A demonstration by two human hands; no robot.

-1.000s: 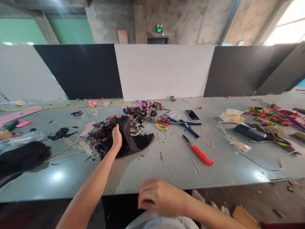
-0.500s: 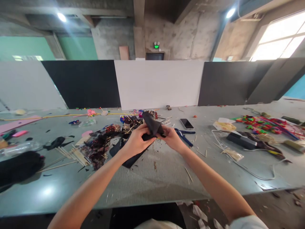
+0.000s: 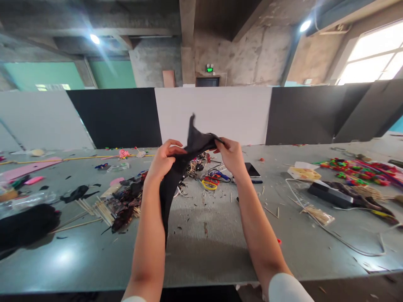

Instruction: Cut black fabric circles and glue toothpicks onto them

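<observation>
A piece of black cloth (image 3: 176, 172) stretches between my two hands above the table. My left hand (image 3: 164, 158) pinches its left part, and a long flap drops down along my left forearm. At the other end, my right hand (image 3: 230, 152) grips a corner between thumb and fingers. One pointed tip of the cloth sticks up between the hands. Beneath it lie scissors with red and yellow handles (image 3: 210, 183) and a tool with blue handles (image 3: 222, 175). A phone (image 3: 252, 170) lies just beyond my right wrist.
Left of my hands are dark crumpled scraps (image 3: 127, 209), wooden sticks (image 3: 102, 209) and a black fluffy bundle (image 3: 28, 224). To the right sit a dark box (image 3: 330, 195), a white cord (image 3: 343, 246) and colourful pom-pom pieces (image 3: 355, 170). Tall panels (image 3: 214, 109) line the table's far edge.
Both hands have risen and moved apart, spreading the bunched black cloth between them. The scissors beneath have come into view as the cloth lifted off the table.
</observation>
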